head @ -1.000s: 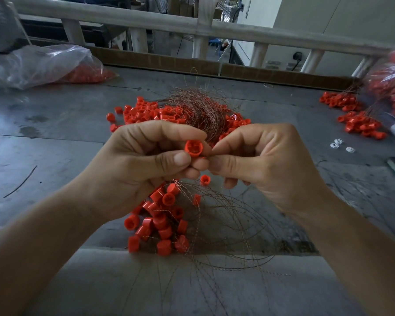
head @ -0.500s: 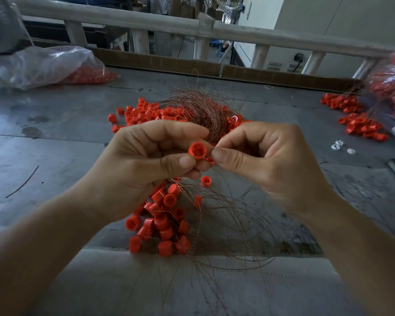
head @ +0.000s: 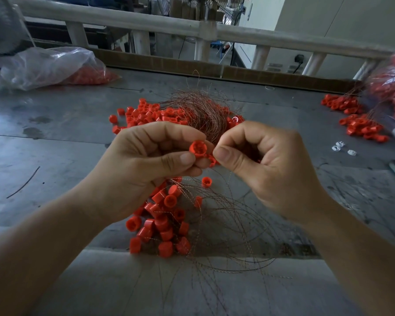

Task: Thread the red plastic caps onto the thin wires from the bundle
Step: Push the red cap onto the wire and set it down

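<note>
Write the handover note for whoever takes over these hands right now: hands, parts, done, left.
Left hand pinches one red cap, open end facing the camera.
Right hand pinches beside that cap, seemingly a wire end, too thin to confirm.
Wire bundle lies on loose caps behind the hands; near pile with trailing wires looks threaded.
Left: thread this cap, then the loose ones.

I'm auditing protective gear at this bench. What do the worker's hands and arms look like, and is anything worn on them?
The left hand and right hand are bare: no gloves, rings or finger guards. Nails are short and unpainted. The left forearm and right forearm show no sleeves, watch or wristband up to the frame edge.
</note>
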